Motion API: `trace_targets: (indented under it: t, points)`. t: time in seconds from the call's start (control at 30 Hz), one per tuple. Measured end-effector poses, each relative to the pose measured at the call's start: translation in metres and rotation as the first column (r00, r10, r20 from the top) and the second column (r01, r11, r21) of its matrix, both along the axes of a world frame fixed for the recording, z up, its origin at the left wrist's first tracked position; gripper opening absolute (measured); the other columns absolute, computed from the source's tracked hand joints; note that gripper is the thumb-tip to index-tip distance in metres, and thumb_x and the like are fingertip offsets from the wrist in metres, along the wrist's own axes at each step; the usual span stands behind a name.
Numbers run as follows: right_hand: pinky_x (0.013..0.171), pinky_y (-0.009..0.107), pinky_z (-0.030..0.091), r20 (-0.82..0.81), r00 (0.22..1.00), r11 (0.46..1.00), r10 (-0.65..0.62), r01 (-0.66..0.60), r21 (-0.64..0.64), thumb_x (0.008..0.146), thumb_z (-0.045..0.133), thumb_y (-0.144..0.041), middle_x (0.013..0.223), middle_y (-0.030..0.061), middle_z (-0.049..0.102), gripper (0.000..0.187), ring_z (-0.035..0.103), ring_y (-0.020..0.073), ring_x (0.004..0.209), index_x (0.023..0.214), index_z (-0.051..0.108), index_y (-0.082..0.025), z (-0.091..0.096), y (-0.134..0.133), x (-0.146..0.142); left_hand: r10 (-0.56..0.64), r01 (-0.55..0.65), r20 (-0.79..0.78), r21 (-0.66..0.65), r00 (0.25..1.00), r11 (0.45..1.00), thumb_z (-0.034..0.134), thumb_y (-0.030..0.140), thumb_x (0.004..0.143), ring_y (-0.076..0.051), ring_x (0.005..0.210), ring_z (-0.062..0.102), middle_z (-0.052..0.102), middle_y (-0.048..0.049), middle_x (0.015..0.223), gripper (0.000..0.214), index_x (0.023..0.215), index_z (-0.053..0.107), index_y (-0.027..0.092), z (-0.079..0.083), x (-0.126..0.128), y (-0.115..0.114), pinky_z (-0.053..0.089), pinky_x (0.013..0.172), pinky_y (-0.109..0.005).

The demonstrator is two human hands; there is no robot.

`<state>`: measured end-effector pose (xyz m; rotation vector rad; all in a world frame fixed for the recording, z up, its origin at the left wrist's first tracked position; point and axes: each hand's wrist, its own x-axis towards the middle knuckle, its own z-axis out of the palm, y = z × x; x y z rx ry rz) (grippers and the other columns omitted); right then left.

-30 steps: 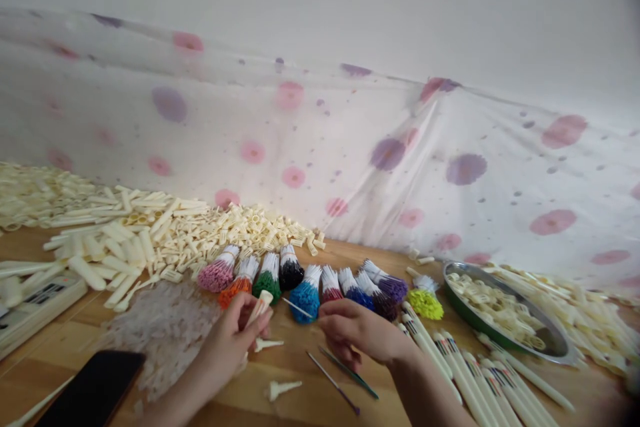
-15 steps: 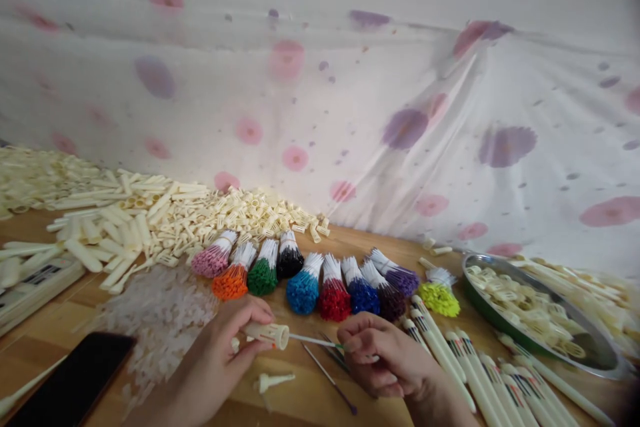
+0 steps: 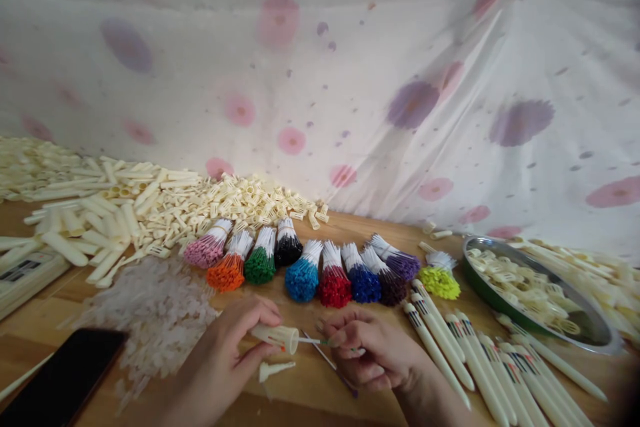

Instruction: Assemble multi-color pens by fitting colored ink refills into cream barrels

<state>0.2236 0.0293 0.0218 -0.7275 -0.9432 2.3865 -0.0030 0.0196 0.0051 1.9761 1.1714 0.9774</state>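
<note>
My left hand [image 3: 233,353] pinches a short cream slotted pen part [image 3: 286,339] between thumb and fingers, its wide open end facing right. A bit of orange shows at its lower slot. My right hand [image 3: 373,350] is closed on a thin white pen refill [image 3: 313,341] with a green end. The refill's far end reaches the mouth of the slotted part; how deep it sits is hidden. Below the hands a small cream plastic piece [image 3: 276,370] lies on the table. Another refill with a purple end [image 3: 350,387] lies partly under my right hand.
Behind the hands stand bundles of coloured refills [image 3: 303,280]. Finished-looking multicolour pens [image 3: 493,373] and a green metal dish [image 3: 543,340] of cream parts are right. Clear plastic bits [image 3: 150,307], a phone [image 3: 65,373] and heaped cream parts [image 3: 240,200] are left.
My right hand has moved closer to my left, and less of the white refill shows between it and the slotted part. The camera view has tilted slightly downward.
</note>
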Motion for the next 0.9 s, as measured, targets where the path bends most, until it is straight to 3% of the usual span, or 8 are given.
trace_targets:
  t: [0.27,0.47,0.67,0.73,0.77,0.83,0.9]
  points:
    - [0.021,0.010,0.018,0.051,0.999,1.000,0.011,-0.012,0.012,0.064,0.066,-0.033,0.035,-0.0128,0.032,0.033,0.019,-0.0002,0.024,0.049,0.040,-0.018,-0.004,-0.006,-0.013,0.034,-0.034,-0.010,0.013,0.999,0.999,0.064,0.018,0.069,-0.023,0.085,0.067,0.073,-0.0022,0.087,0.014,0.078,0.066,0.029,0.003,0.007,-0.005,0.053,0.075,-0.031]
    - [0.026,0.010,0.028,0.220,0.974,0.984,-0.059,0.020,0.175,0.071,0.061,-0.061,0.039,-0.0093,0.044,0.047,0.036,0.0019,0.028,0.065,0.049,-0.016,-0.007,-0.013,-0.017,0.068,-0.069,-0.010,-0.068,0.998,0.995,0.064,0.021,0.070,-0.024,0.080,0.067,0.072,-0.0025,0.082,0.009,0.076,0.066,0.027,0.003,0.008,-0.006,0.053,0.071,-0.032]
    - [0.032,0.012,0.030,0.340,0.927,0.932,-0.158,0.026,0.362,0.077,0.050,-0.066,0.046,-0.0071,0.047,0.049,0.040,0.0033,0.034,0.073,0.049,-0.017,0.003,-0.019,-0.015,0.065,-0.060,0.023,-0.167,0.998,0.984,0.063,0.023,0.070,-0.023,0.082,0.066,0.071,-0.0031,0.083,0.006,0.075,0.066,0.026,0.010,0.008,-0.007,0.053,0.069,-0.030]
    - [0.036,0.014,0.033,0.364,0.879,0.856,-0.307,0.088,0.510,0.079,0.054,-0.060,0.053,-0.0054,0.049,0.043,0.044,0.0050,0.041,0.078,0.051,-0.017,0.010,-0.022,-0.014,0.063,-0.053,0.043,-0.201,0.997,0.978,0.063,0.024,0.071,-0.023,0.083,0.066,0.071,-0.0030,0.085,0.006,0.076,0.065,0.026,0.012,0.007,-0.008,0.052,0.068,-0.028]
    - [0.040,0.016,0.036,0.365,0.837,0.778,-0.408,0.110,0.619,0.080,0.056,-0.055,0.058,-0.0034,0.051,0.037,0.047,0.0064,0.046,0.079,0.054,-0.017,0.014,-0.024,-0.014,0.068,-0.055,0.052,-0.211,0.996,0.976,0.063,0.024,0.071,-0.023,0.084,0.065,0.070,-0.0028,0.085,0.006,0.076,0.065,0.026,0.012,0.006,-0.008,0.052,0.068,-0.028]
    - [0.051,0.020,0.042,0.323,0.738,0.547,-0.593,0.075,0.834,0.084,0.057,-0.040,0.069,0.0018,0.058,0.023,0.054,0.0102,0.058,0.081,0.061,-0.018,0.020,-0.028,-0.015,0.070,-0.053,0.067,-0.228,0.995,0.972,0.063,0.023,0.071,-0.022,0.085,0.065,0.070,-0.0022,0.086,0.007,0.077,0.065,0.026,0.013,0.005,-0.008,0.052,0.070,-0.028]
    - [0.058,0.022,0.045,0.250,0.686,0.314,-0.684,-0.034,0.949,0.087,0.055,-0.028,0.079,0.0061,0.063,0.015,0.058,0.0129,0.067,0.084,0.066,-0.019,0.022,-0.031,-0.018,0.065,-0.040,0.091,-0.248,0.994,0.968,0.062,0.023,0.072,-0.022,0.083,0.065,0.069,-0.0014,0.084,0.008,0.078,0.064,0.026,0.014,0.005,-0.008,0.051,0.070,-0.027]
